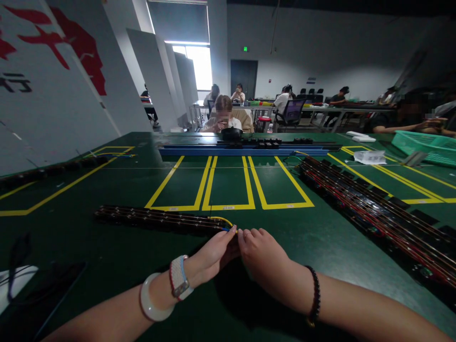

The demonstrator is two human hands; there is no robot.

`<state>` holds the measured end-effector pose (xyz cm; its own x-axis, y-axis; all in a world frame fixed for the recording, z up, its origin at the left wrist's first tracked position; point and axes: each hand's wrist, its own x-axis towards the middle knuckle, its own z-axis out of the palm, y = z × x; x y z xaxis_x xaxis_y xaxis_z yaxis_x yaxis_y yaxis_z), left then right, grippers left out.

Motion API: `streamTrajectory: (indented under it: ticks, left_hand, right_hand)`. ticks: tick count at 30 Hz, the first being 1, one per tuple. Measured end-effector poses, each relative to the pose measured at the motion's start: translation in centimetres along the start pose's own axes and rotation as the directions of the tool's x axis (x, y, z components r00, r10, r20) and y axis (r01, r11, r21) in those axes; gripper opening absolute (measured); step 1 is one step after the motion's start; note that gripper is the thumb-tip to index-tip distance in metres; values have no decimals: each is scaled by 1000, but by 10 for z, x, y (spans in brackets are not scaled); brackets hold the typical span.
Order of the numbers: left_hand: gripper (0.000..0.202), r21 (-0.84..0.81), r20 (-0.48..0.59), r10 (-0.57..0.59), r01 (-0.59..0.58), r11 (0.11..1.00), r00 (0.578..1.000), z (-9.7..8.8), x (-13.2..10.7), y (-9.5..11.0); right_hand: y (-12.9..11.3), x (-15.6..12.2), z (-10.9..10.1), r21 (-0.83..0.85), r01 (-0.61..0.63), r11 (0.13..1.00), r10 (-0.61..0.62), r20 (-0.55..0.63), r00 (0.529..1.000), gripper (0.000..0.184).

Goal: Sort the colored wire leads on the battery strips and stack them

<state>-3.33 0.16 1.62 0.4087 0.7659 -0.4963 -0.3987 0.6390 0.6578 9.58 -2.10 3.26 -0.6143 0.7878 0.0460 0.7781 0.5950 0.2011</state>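
Observation:
A long black strip assembly with metal bars (156,218) lies across the green table in front of me. From its right end come a yellow wire (223,220) and a blue one, which run to my fingers. My left hand (215,251) pinches these wires near the strip's end. Close against it, my right hand (261,251) is closed with thumb and forefinger pinched at the yellow wire's tip. The fingertips of the two hands nearly touch, and the wire ends between them are mostly hidden.
Several similar black assemblies with red wires (363,213) lie at the right. A blue rail (245,150) crosses the table's far side, with a green basket (427,147) at far right. Yellow tape outlines (228,207) mark the tabletop. A person (223,116) sits opposite.

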Motion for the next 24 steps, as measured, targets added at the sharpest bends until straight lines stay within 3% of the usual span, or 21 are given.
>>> streamTrajectory:
  ticks: [4,8,11,17,21,24]
  left_hand:
    - [16,-19,58,1,0,1000,998,1,-2,1]
    - [17,-29,138,5,-1,1000,990,-5,0,-1]
    - [19,-8,153,36,-35,999,988,-10,2,-4]
    - [20,54,70,65,-69,996,995,-8,0,-4]
    - [20,71,52,45,-49,996,998,-6,-2,-1]
    - [20,78,53,47,-51,996,997,-6,-1,0]
  right_hand:
    - [4,0,-5,42,-33,999,33,14,999,26]
    - [17,-2,-15,73,31,997,-37,83,996,23]
    - [32,-5,-24,121,47,992,-55,66,996,18]
    - [69,3,-23,225,-131,966,125,39,991,18]
    - [88,23,-4,262,-300,917,308,9,951,10]
    - [96,36,14,205,-326,923,347,-77,935,9]
